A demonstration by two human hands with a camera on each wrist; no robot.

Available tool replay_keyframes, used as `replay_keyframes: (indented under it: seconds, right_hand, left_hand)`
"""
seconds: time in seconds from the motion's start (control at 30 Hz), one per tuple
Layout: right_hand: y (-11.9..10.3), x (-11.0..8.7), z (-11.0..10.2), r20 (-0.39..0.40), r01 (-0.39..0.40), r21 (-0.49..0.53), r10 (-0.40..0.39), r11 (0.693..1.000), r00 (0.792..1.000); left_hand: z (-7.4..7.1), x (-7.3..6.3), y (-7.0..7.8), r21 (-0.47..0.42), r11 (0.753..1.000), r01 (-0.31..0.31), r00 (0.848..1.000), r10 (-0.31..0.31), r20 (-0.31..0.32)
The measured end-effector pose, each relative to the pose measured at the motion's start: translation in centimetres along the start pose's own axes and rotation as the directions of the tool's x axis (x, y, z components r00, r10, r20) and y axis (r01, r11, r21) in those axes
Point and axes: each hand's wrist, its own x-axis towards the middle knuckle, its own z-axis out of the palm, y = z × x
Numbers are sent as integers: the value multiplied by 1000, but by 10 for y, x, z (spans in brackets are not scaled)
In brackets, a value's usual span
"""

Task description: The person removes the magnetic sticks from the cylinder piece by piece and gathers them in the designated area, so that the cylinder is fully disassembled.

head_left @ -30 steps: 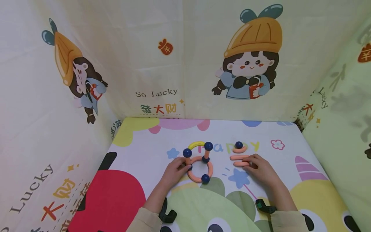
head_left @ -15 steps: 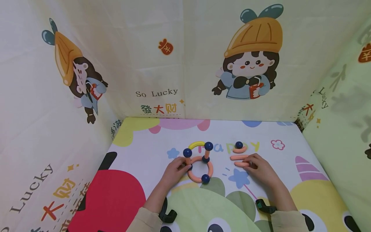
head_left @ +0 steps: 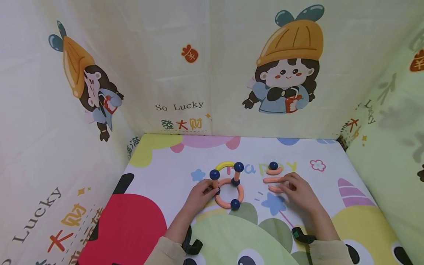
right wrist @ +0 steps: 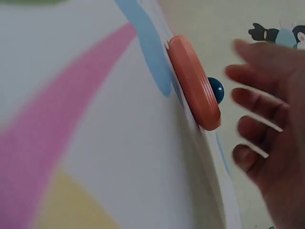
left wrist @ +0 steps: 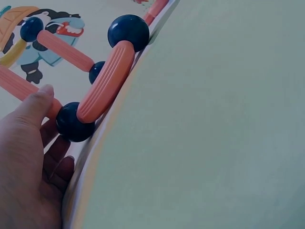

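Note:
My left hand (head_left: 200,193) pinches an upright orange magnetic stick (left wrist: 24,88) just above a dark blue ball (left wrist: 75,122), in a frame of magnetic sticks and balls. Its base is a ring of curved orange sticks (head_left: 241,191) joined by blue balls. On top, a yellow curved stick (head_left: 225,164) bridges two raised balls (head_left: 239,167). To the right, my right hand (head_left: 301,191) hovers with fingertips at the right end of a straight orange stick (head_left: 271,180). Nearer lies a curved orange stick (right wrist: 194,83); the right wrist view shows the fingers apart from it, loosely bent.
Beyond the straight stick lie another curved orange stick (head_left: 274,172) and a loose blue ball (head_left: 273,165). The table is covered by a printed cartoon cloth (head_left: 248,235). Printed fabric walls (head_left: 225,73) stand behind and at both sides. A black wrist strap (head_left: 303,235) sits by the right sleeve.
My right hand has let go of the nearest curved stick and shifted slightly away from me, toward the straight stick. That curved stick now lies slightly turned. My left hand stays in place.

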Motion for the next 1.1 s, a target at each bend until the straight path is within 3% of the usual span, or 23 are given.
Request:
replay_keyframes:
  seconds: [0.17,0.3,0.53,0.73,0.9,1.1]
  right_hand:
    - [-26,13,-1,-87,116,123,-106,986,991]
    - [-52,27,-3,-60,158,162,-150,974,987]
    - [-91,48,-2,32,160,276,-175,948,984]
    - [-116,61,7,100,175,311,-215,934,971]
    - [-130,72,20,159,180,345,-246,921,956]
    - [-145,83,36,215,83,358,-169,930,962]
  left_hand:
    - [0,-1,0,-27,1000,-7,1000,7,-6]
    - [-1,1,2,-41,999,-10,1000,9,-19]
    - [-12,0,18,-151,986,67,995,-76,-57]
    - [-27,6,35,-242,970,-17,995,-8,-102]
    - [-33,10,43,-215,976,-39,997,23,-78]
    - [-34,15,46,-163,981,-102,994,93,-64]
